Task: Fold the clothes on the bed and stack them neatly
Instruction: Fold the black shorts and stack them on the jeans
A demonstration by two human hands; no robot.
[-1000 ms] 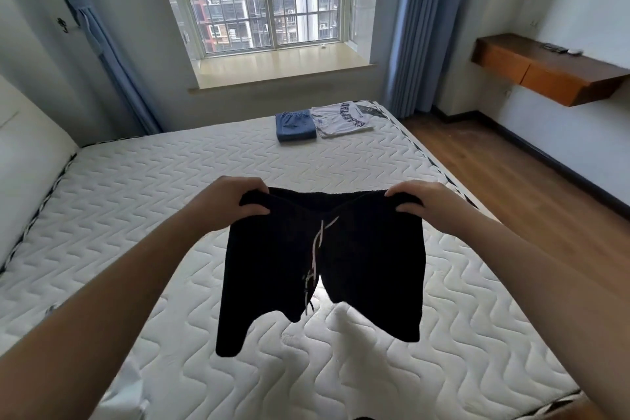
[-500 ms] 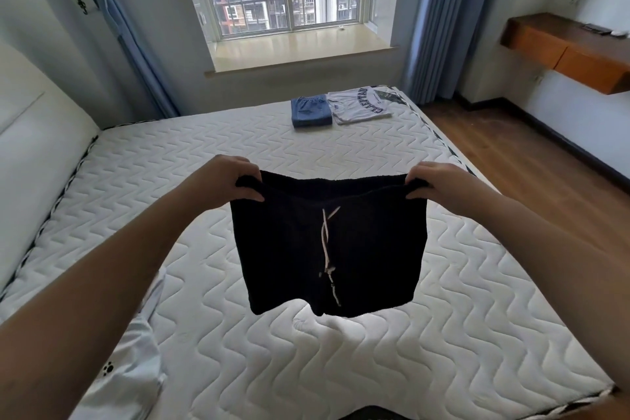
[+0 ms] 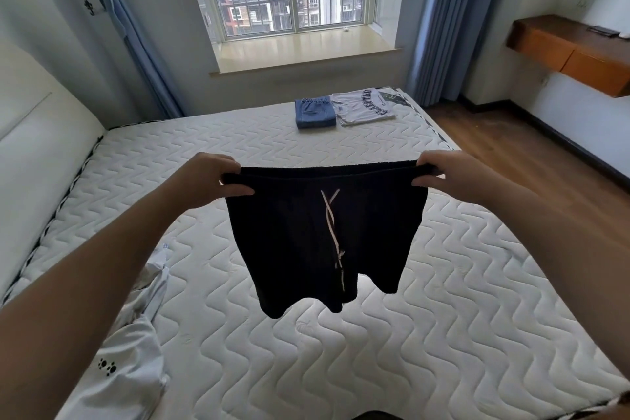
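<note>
Black shorts (image 3: 306,232) with a white drawstring hang in the air above the quilted white mattress (image 3: 443,317). My left hand (image 3: 208,177) pinches the left end of the waistband and my right hand (image 3: 450,174) pinches the right end, stretching it flat. At the far end of the bed lie folded blue shorts (image 3: 314,112) and, touching them on the right, a folded white T-shirt (image 3: 366,106) with dark lettering. An unfolded white garment (image 3: 133,361) with black paw prints is crumpled at the near left, partly hidden by my left forearm.
A padded white headboard (image 3: 41,133) runs along the bed's left side. Wooden floor (image 3: 531,153) lies to the right, below a wall-mounted wooden shelf (image 3: 572,51). A window with a sill and blue curtains stands beyond the bed.
Both hands have lifted the shorts and pulled the waistband straight and taut. The legs now hang more evenly. My view has tilted down, bringing the white garment at the near left into sight.
</note>
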